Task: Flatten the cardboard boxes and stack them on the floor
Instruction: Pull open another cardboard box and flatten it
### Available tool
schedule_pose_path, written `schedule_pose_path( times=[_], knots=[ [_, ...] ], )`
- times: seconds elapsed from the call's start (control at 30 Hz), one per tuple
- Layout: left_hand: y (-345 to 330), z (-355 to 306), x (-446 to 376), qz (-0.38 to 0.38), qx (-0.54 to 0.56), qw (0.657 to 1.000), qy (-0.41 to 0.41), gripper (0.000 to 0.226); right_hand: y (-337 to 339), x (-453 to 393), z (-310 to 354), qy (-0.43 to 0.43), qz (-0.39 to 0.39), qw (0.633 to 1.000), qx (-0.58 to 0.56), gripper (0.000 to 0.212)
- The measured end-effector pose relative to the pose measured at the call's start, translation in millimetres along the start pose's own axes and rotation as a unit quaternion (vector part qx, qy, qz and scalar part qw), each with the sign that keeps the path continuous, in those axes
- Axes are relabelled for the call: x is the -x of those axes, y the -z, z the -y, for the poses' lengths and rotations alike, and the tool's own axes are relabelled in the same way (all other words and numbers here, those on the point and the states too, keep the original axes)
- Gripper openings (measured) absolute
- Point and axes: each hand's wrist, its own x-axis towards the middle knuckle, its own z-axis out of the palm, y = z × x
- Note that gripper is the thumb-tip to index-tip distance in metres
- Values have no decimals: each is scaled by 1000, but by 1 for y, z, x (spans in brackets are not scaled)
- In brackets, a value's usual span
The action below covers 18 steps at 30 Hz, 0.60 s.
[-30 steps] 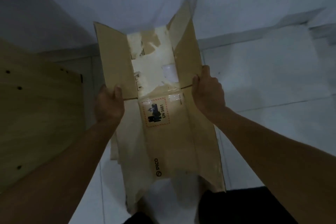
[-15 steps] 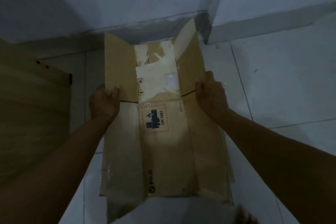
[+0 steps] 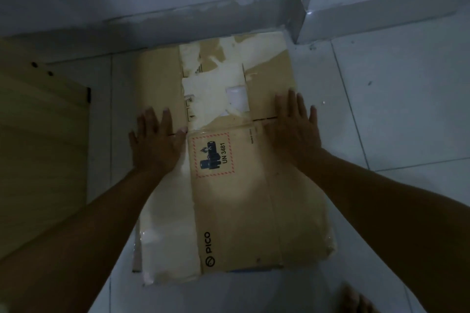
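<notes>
A flattened brown cardboard box [image 3: 236, 211] lies on the white tiled floor, its far flaps spread flat near the wall. It bears a red-bordered UN 3481 battery label [image 3: 212, 155] and a PICO logo. My left hand [image 3: 155, 140] presses palm-down on its left side with fingers spread. On the right side my right hand [image 3: 295, 127] also rests flat with fingers apart. Edges of other cardboard show beneath the box at the near left corner.
A light wooden panel [image 3: 43, 140] with small holes lies on the floor to the left. The wall base [image 3: 203, 12] and a protruding wall corner [image 3: 300, 20] stand just beyond the box. My bare foot [image 3: 356, 300] shows at the bottom right.
The box has gone down from being held by its sides to lying flat on the floor. Its far flaps have spread flat. Both hands have let go and now press on top.
</notes>
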Motion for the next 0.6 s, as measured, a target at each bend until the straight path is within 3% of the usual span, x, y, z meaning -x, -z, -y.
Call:
schedule_pose_path(
  times=[0.17,0.3,0.4,0.6],
  knots=[
    [-17,-7,2,-6,42,999,12,73,-18,9,3,21,7,998,-50,74],
    [27,-16,19,-57,35,997,-44,62,23,22,14,41,-23,999,-16,63],
    [95,-36,51,-103,51,987,-116,55,96,50,37,80,-74,993,-50,52],
    [303,-81,119,-165,50,971,-165,44,301,102,88,119,-151,977,-94,49]
  ],
)
